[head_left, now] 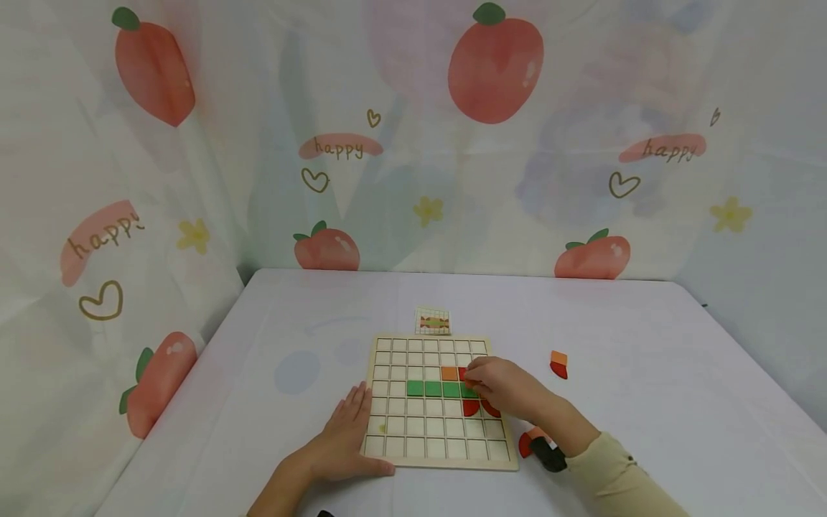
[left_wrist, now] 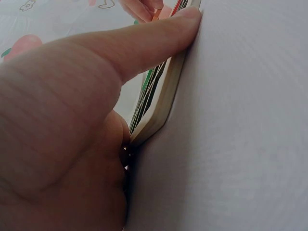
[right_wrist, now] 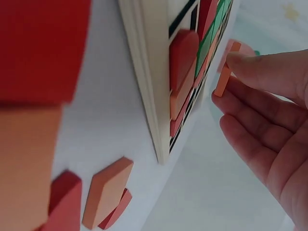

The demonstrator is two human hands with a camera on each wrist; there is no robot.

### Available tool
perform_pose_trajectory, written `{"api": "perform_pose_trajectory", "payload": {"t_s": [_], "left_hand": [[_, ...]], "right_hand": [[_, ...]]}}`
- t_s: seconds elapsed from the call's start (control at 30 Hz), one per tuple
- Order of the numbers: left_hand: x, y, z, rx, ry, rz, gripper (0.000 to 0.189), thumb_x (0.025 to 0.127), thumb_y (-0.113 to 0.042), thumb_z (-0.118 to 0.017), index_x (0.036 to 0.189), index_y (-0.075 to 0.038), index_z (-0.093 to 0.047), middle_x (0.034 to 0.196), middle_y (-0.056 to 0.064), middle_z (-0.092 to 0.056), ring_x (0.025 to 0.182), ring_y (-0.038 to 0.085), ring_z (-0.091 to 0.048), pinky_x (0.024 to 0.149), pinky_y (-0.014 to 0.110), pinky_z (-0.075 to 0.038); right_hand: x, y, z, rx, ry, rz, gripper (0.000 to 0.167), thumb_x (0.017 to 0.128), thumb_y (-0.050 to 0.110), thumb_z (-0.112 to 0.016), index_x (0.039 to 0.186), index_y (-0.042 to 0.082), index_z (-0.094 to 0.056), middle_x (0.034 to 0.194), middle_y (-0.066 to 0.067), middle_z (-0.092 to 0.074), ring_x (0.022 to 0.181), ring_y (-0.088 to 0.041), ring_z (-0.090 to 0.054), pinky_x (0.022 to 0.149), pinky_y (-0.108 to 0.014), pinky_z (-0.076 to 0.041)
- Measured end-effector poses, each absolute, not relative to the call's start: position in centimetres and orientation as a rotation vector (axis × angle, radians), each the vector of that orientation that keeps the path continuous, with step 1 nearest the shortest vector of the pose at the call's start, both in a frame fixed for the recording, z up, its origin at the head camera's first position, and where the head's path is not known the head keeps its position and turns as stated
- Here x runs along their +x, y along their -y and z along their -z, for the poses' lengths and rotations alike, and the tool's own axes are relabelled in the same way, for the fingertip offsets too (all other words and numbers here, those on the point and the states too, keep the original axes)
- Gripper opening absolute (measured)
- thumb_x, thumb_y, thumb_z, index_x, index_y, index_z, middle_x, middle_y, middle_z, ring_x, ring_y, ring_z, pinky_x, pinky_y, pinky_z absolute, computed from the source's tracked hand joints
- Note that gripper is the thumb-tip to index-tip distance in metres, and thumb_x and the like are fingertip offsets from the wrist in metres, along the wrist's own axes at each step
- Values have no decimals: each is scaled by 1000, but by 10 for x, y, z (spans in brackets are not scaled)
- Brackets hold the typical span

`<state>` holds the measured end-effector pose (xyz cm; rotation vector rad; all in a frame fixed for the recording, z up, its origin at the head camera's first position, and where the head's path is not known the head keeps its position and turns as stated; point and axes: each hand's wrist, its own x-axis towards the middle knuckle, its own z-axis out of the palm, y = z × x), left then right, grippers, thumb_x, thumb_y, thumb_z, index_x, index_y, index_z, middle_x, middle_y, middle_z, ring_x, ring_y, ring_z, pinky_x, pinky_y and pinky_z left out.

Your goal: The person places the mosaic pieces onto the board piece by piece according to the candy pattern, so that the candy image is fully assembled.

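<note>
A wooden grid board (head_left: 426, 449) lies on the table with a row of green square tiles (head_left: 433, 388) across its middle. Above that row is an orange square tile (head_left: 449, 373); red rounded tiles (head_left: 471, 408) sit below its right end. My left hand (head_left: 342, 434) is against the board's left side and lower left corner, fingers straight, thumb along the front edge. Over the board's right part, my right hand (head_left: 507, 384) pinches a thin orange tile (right_wrist: 224, 79) between thumb and fingers, clear in the right wrist view. It covers some squares in the head view.
Behind the board stands a small pattern card (head_left: 433, 322). To the right lie a loose orange tile (head_left: 558, 357) and a red tile (head_left: 559, 370). More red and orange pieces (head_left: 525, 445) lie near the right wrist, partly hidden by a black object (head_left: 548, 454).
</note>
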<state>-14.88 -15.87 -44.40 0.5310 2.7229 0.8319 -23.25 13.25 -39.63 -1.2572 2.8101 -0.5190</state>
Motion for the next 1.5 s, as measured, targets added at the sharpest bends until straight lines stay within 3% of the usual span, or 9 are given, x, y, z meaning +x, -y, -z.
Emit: {"api": "perform_pose_trajectory", "payload": {"t_s": [0.53, 1.5], "left_hand": [[-149, 159, 446, 549, -2731, -831, 121, 69, -67, -64, 143, 9, -5, 150, 23, 0, 137, 32, 3, 107, 49, -6], [-148, 158, 444, 538, -2730, -840, 121, 68, -66, -65, 143, 9, -5, 150, 23, 0, 137, 32, 3, 107, 50, -6]], "right_hand": [[-217, -113, 400, -1434, -2754, 490, 7, 79, 1, -70, 81, 7, -67, 85, 1, -60, 78, -12, -55, 69, -20, -48], [-206, -102, 402, -1483, -2778, 298, 8, 77, 5, -72, 85, 6, -72, 85, -1, -61, 79, -13, -58, 71, -20, -49]]}}
